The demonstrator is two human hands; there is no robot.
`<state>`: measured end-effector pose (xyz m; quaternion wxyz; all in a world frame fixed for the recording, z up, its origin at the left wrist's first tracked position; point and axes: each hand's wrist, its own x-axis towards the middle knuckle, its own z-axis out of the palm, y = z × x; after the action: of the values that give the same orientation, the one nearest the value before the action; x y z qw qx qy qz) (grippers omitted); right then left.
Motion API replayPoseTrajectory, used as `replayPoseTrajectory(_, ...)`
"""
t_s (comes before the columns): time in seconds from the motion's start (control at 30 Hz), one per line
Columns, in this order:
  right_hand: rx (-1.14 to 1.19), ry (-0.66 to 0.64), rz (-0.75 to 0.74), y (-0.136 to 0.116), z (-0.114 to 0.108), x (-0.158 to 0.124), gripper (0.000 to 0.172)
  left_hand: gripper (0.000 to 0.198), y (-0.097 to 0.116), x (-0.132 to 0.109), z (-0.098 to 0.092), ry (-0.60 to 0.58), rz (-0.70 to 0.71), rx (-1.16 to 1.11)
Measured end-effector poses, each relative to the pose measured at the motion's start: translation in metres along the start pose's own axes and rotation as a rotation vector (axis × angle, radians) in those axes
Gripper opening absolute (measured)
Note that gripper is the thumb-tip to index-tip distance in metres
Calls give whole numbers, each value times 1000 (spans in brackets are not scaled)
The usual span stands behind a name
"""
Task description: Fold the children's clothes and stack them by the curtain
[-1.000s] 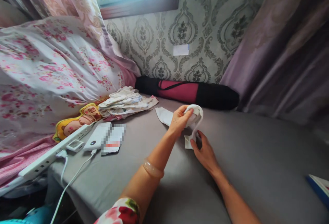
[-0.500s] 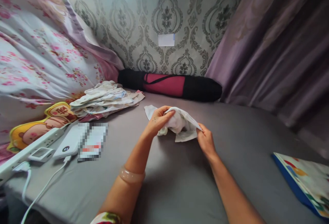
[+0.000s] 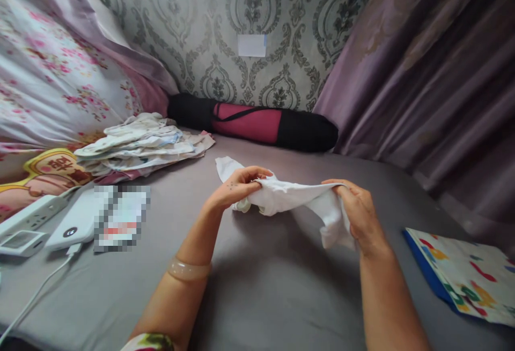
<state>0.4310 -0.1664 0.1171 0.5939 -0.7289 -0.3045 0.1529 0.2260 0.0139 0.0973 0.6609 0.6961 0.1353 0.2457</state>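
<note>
A small white cloth garment (image 3: 292, 195) is stretched between my two hands, just above the grey bed sheet (image 3: 281, 286). My left hand (image 3: 239, 187) pinches its left part between thumb and fingers, and a loose white end sticks out behind that hand. My right hand (image 3: 358, 209) grips the other edge, with a flap of the fabric hanging down beside it. The exact kind of garment cannot be made out, as it is bunched and partly covered by my fingers.
At the left lies a stack of light clothes (image 3: 145, 144). Nearer are a white power bank (image 3: 82, 219) with a cable, a blurred packet (image 3: 123, 219), a power strip (image 3: 34, 214) and a yellow cartoon cushion (image 3: 56, 171). A black-and-red rolled bag (image 3: 249, 123) lies along the wall; a colourful book (image 3: 466, 276) is at right.
My right hand has moved right and taken a different hold, drawing the cloth out wider. The fabric is now stretched flat between both hands. The view has shifted slightly.
</note>
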Motion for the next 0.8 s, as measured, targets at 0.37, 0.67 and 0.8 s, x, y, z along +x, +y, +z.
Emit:
replayPoseTrajectory(0.37,-30,-319,243,-34,-57,-25,43,25,7,-3,5,69,69,-52)
replayPoseTrajectory(0.67,-416,-682,169,38,-66,10,17,31,-22,9,33,-11,-137,-80)
replayPoseTrajectory(0.8,-611,-612,92,62,-59,18,13,30,-25,9,45,-69,-153,-25)
